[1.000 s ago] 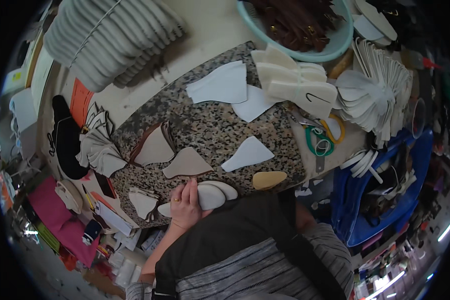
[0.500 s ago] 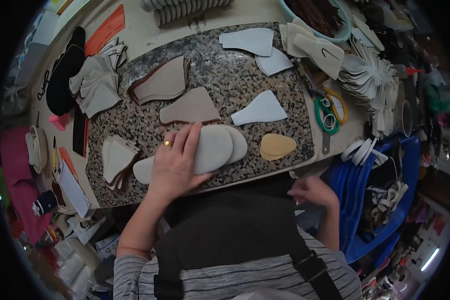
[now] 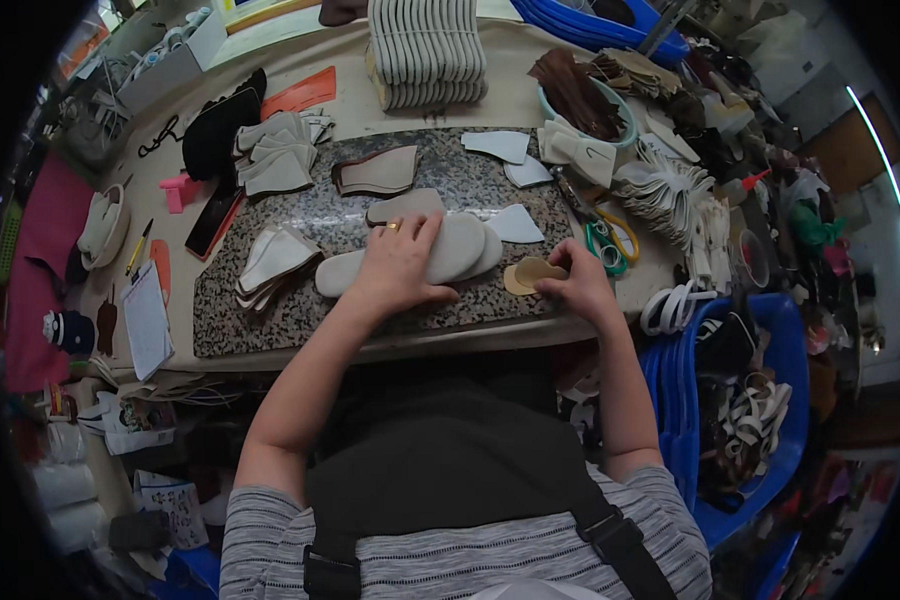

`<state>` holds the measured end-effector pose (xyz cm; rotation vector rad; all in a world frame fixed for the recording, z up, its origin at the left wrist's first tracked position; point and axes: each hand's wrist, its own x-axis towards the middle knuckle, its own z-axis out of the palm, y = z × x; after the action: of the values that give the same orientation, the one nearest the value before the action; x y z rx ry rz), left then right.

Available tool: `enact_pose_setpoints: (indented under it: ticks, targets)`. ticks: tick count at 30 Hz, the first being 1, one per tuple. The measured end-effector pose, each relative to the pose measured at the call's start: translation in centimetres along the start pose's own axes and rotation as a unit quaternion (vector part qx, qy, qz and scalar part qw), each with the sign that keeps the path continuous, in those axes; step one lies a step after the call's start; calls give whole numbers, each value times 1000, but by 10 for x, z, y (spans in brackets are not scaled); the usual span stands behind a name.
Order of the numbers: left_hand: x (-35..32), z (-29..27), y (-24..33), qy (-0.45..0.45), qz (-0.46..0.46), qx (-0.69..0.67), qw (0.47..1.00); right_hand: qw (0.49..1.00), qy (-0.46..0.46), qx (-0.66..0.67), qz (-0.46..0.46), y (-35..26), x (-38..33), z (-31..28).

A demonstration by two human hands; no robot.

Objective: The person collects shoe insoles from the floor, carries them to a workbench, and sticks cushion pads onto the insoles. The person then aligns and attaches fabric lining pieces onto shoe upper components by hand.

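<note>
My left hand (image 3: 395, 262) lies across a stack of pale grey shoe insoles (image 3: 457, 248), fingers stretched over the top and thumb out at the near side. The insoles overlap lengthwise on a speckled stone slab (image 3: 310, 335). At the slab's right, my right hand (image 3: 582, 284) pinches the edge of a tan rounded pad (image 3: 538, 271). Under it shows a second, lighter pad (image 3: 515, 283). Just beyond the insoles are a taupe leather piece (image 3: 403, 205) and a white cut piece (image 3: 516, 224).
Stacked cut pieces (image 3: 275, 255) lie on the slab's left. Green- and yellow-handled scissors (image 3: 610, 247) rest by its right edge. A row of grey insoles (image 3: 427, 50) stands at the back. Blue bins (image 3: 785, 400) flank the table on the right, and a clipboard (image 3: 146, 320) is at left.
My right hand has risen from beside my lap to the table and taken hold of the tan pad. My left hand stays on the insoles. The view has tilted up toward the table's back.
</note>
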<state>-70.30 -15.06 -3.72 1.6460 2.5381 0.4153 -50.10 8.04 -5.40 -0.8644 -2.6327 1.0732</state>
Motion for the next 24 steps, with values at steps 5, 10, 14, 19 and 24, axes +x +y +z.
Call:
enact_pose_setpoints:
  ticks: [5,10,14,19,24]
  targets:
    - [-20,-2,37,188,65,-90,976,971,52,233,2,2,-13,-5]
    - [-35,1,75,100,-32,-485,868,905,27,421,-50,-65,-64,-2]
    - [-58,7,82,74,-84,-729,676,935,239,85,-249,-106,-88,26]
    - [-82,-1,85,109,-165,-767,611,918,210,-21,-336,-115,-93,54]
    - [-92,2,77,100,-190,-787,579,932,182,-31,-313,-122,-83,71]
